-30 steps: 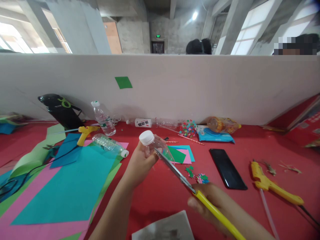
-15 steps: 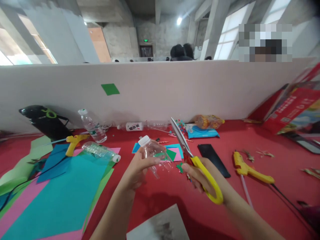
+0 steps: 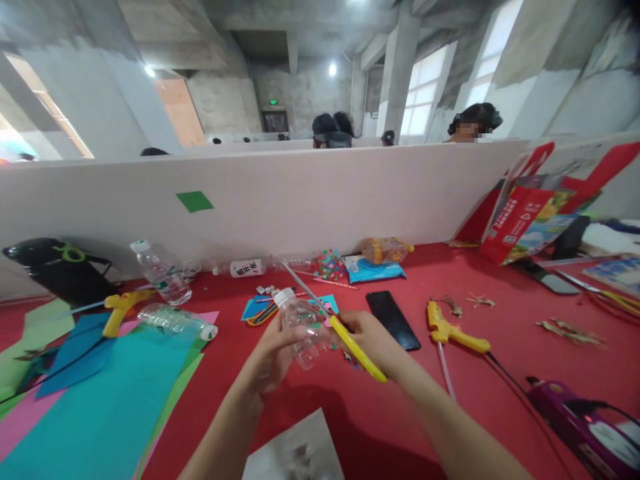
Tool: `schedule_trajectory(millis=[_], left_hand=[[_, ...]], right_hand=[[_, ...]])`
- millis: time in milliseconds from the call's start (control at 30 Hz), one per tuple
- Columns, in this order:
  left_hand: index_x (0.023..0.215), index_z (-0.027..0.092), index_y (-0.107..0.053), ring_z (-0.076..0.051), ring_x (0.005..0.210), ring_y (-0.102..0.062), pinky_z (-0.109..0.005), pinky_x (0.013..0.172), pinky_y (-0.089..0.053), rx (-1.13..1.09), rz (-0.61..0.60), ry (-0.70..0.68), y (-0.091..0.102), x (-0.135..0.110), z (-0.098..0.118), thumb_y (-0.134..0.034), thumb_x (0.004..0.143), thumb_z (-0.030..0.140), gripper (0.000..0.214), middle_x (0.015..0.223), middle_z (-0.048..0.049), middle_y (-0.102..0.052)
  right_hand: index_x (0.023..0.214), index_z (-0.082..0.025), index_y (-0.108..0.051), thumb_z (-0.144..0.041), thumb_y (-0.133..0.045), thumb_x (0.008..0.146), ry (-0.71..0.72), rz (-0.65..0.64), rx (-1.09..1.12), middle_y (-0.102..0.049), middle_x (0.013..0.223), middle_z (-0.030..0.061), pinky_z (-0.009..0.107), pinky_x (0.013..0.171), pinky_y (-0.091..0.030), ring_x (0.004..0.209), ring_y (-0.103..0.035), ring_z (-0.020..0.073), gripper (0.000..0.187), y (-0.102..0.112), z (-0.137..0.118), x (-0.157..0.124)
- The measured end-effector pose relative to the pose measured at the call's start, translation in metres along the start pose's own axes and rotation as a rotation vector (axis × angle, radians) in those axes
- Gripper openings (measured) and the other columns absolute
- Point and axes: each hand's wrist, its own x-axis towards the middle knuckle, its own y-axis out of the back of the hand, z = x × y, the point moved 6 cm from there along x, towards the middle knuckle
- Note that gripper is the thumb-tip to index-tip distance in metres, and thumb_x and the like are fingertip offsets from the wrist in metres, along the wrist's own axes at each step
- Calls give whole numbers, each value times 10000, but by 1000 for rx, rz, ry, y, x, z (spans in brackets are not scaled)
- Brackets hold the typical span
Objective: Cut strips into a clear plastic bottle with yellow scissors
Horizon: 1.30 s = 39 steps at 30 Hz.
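your left hand (image 3: 271,348), fingers clamped on a clear bottle (image 3: 300,312), your right hand (image 3: 376,337), fingers wrapped round yellow scissors (image 3: 357,349), a white label (image 3: 249,268) lettered in Chinese

Red tabletop (image 3: 485,393): we are logging its load.
We are seeing a black phone (image 3: 393,320) lying right of centre, a yellow glue gun (image 3: 450,332) to its right, a blue packet (image 3: 375,269) behind, coloured paper (image 3: 115,393) spreading at left.

The scissors (image 3: 357,350) partly hide the right hand (image 3: 369,333); the white sheet (image 3: 296,445) is cropped below.
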Motion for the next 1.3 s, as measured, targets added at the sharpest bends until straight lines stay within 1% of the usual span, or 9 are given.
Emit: schedule_trajectory(millis=[133,300,467,633,733,833,900,1133,1300], left_hand=[[1020,188,-658,-295,1045,-652,-426,939,-494,-91,-20,2,-9,1,2,-718,661,248,370,1036,-78,-726],[968,175,-668,-247,931,-691,-393,883,-536,-111,60,9,-12,1,2,-671,722,225,250,944,-56,-744],[997,183,-656,-212,794,-711,-379,828,-561,-137,71,66,-9,-3,-6,-699,707,220,295,935,-49,-745],[957,160,-659,-212,830,-711,-339,808,-565,-101,106,59,-10,-4,-9,-692,763,279,230,925,-65,-743],[972,160,-660,-205,828,-712,-312,783,-569,-82,153,82,-13,-3,-14,-698,778,311,248,905,-62,-745],[976,160,-661,-210,833,-714,-313,773,-572,-67,151,96,-18,-4,-20,-679,801,366,272,903,-71,-745],[972,161,-660,-213,828,-714,-323,767,-576,-51,154,80,-18,-6,-19,-682,793,366,273,917,-71,-744],[934,150,-653,-224,818,-717,-348,764,-581,-55,174,80,-8,-4,-13,-632,739,176,198,920,-65,-752],[906,145,-643,-224,788,-716,-337,758,-571,-43,276,74,1,1,-25,-617,725,168,184,849,-64,-749]], right_hand=[[627,-199,-466,-610,-702,694,4,0,-4,-355,472,-92,209,384,-191,375,-355,71,478,10,-3,-1],[612,-207,-456,-635,-715,652,38,-26,27,-371,462,-93,206,358,-207,348,-369,71,502,12,-13,-6],[645,-224,-434,-634,-651,729,73,-43,58,-337,442,-109,202,344,-273,339,-384,86,471,13,-12,-7],[649,-217,-435,-551,-730,682,122,-77,33,-363,496,-99,199,379,-250,399,-374,79,448,17,-13,-15],[651,-208,-454,-489,-770,639,153,-102,12,-403,544,-82,205,429,-284,471,-395,91,423,17,-15,-23],[652,-207,-454,-466,-765,616,190,-53,-1,-423,578,-72,213,471,-310,527,-391,103,407,18,-15,-24],[670,-208,-451,-460,-712,658,211,4,-5,-428,606,-66,213,489,-324,550,-391,107,363,19,-13,-19],[648,-206,-448,-272,-576,742,270,131,-145,-427,577,-57,214,483,-279,535,-391,114,172,15,0,-6],[686,-200,-496,-235,-560,774,310,147,-277,-461,602,-48,216,498,-272,545,-389,116,114,3,7,-10]])
